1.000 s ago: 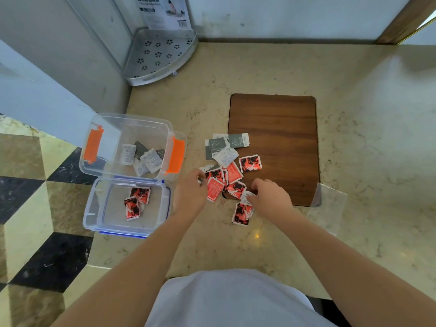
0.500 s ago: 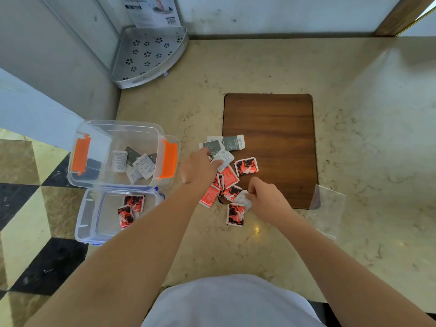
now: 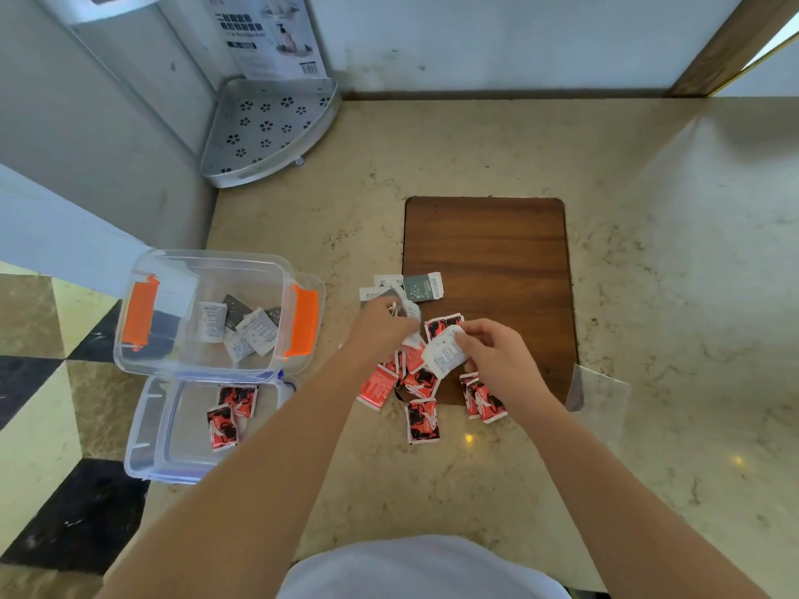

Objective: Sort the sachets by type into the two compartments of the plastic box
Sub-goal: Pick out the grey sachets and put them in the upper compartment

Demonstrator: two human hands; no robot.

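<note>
We hold white sachet (image 3: 445,357) pinched in right hand (image 3: 497,361), lifted off pile (image 3: 415,378) for white compartment (image 3: 203,313). Left hand (image 3: 380,326) closed on another white sachet; red compartment (image 3: 173,430) nearer.

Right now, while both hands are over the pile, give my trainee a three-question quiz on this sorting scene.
1. True or false: the right hand holds a white sachet.
2. Which part of the plastic box holds the red sachets? A) the far one with orange clips B) the near, shallow one
3. Fill in: the left hand reaches into the loose pile at the near left corner of the wooden ____.

Key: 1 true; 2 B; 3 board.
</note>
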